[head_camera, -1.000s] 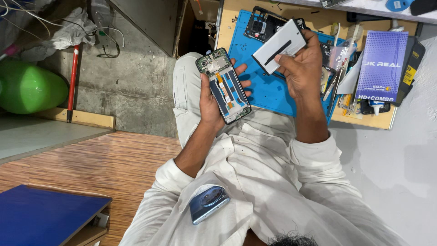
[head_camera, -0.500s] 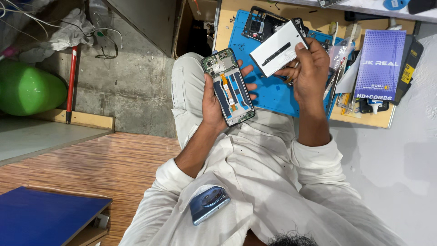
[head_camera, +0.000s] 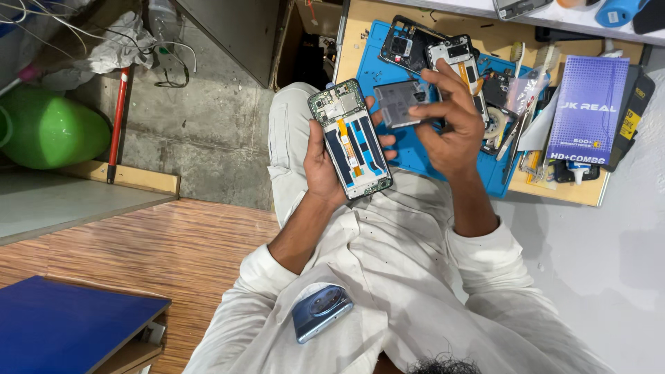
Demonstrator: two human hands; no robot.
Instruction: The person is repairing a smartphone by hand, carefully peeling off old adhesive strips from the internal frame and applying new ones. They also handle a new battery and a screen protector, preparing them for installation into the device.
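Since a moment ago, turned over in the right hand (head_camera: 454, 135): the flat phone battery (head_camera: 402, 104), earlier showing a white face with a dark stripe, now showing a plain grey face. Also lowered, from above the blue repair mat (head_camera: 367, 66) down toward the opened phone (head_camera: 350, 138), and now just beside that phone's upper right corner.

Pinched at its right end between right thumb and fingertips, the remaining fingers fanned loosely above; rectangular, thin, matte grey, slightly tilted.

Gripped in the left hand (head_camera: 325, 166), fingers wrapped around both long edges from behind: the opened phone, back cover off, upright with its top end away from the body. Visible inside: a green circuit board at the top, an orange flex ribbon down the middle, blue-tinted panels in the empty battery bay, a small board at the bottom.

Beyond the opened phone, on the blue repair mat: a black phone frame (head_camera: 409, 45) and a second stripped phone body (head_camera: 457, 59), partly hidden by the right fingers. Right of the mat, a purple box (head_camera: 589, 107) lying among small tools. Below the opened phone, a blue phone (head_camera: 322, 313) tucked in the white shirt's pocket. Far left of it, a green balloon-like object (head_camera: 48, 128) on the concrete floor.
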